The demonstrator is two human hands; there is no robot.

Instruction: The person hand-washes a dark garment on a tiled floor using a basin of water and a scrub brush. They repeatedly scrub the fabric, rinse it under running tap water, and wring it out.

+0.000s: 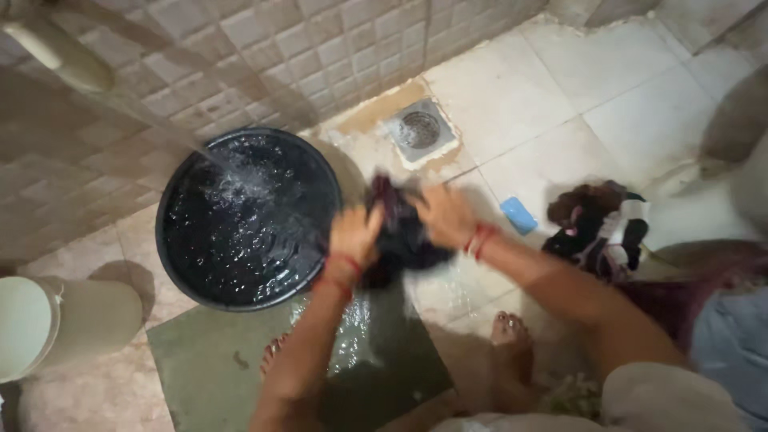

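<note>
The tiled floor [624,88] is spreading pale and wet under everything, and the black bucket [248,218] is standing on it against the tiled wall [264,48], serving here as the landmark. Water [180,136] is streaming down into the bucket from above its far left rim, churning the surface (the spout itself is blurred at the top left corner). Just in front of the bucket a flat grey-green slab [216,364] is lying on the floor, wet along its right part. To the left of the bucket a pale cream bucket [56,320] is standing. Well to the right of the bucket a heap of dark and white clothes [600,228] is lying.

Just to the right of the bucket's rim the dark wet garment [400,236] is hanging bunched between both hands. The left hand [356,236] is closing tightly around its left side, and the right hand [444,212] is clenching its upper right part; red thread bands are circling both wrists. Behind the bucket and to its right a square floor drain [418,130] is sitting in the floor. Between the garment and the heap a small blue soap bar [518,214] is lying.
</note>
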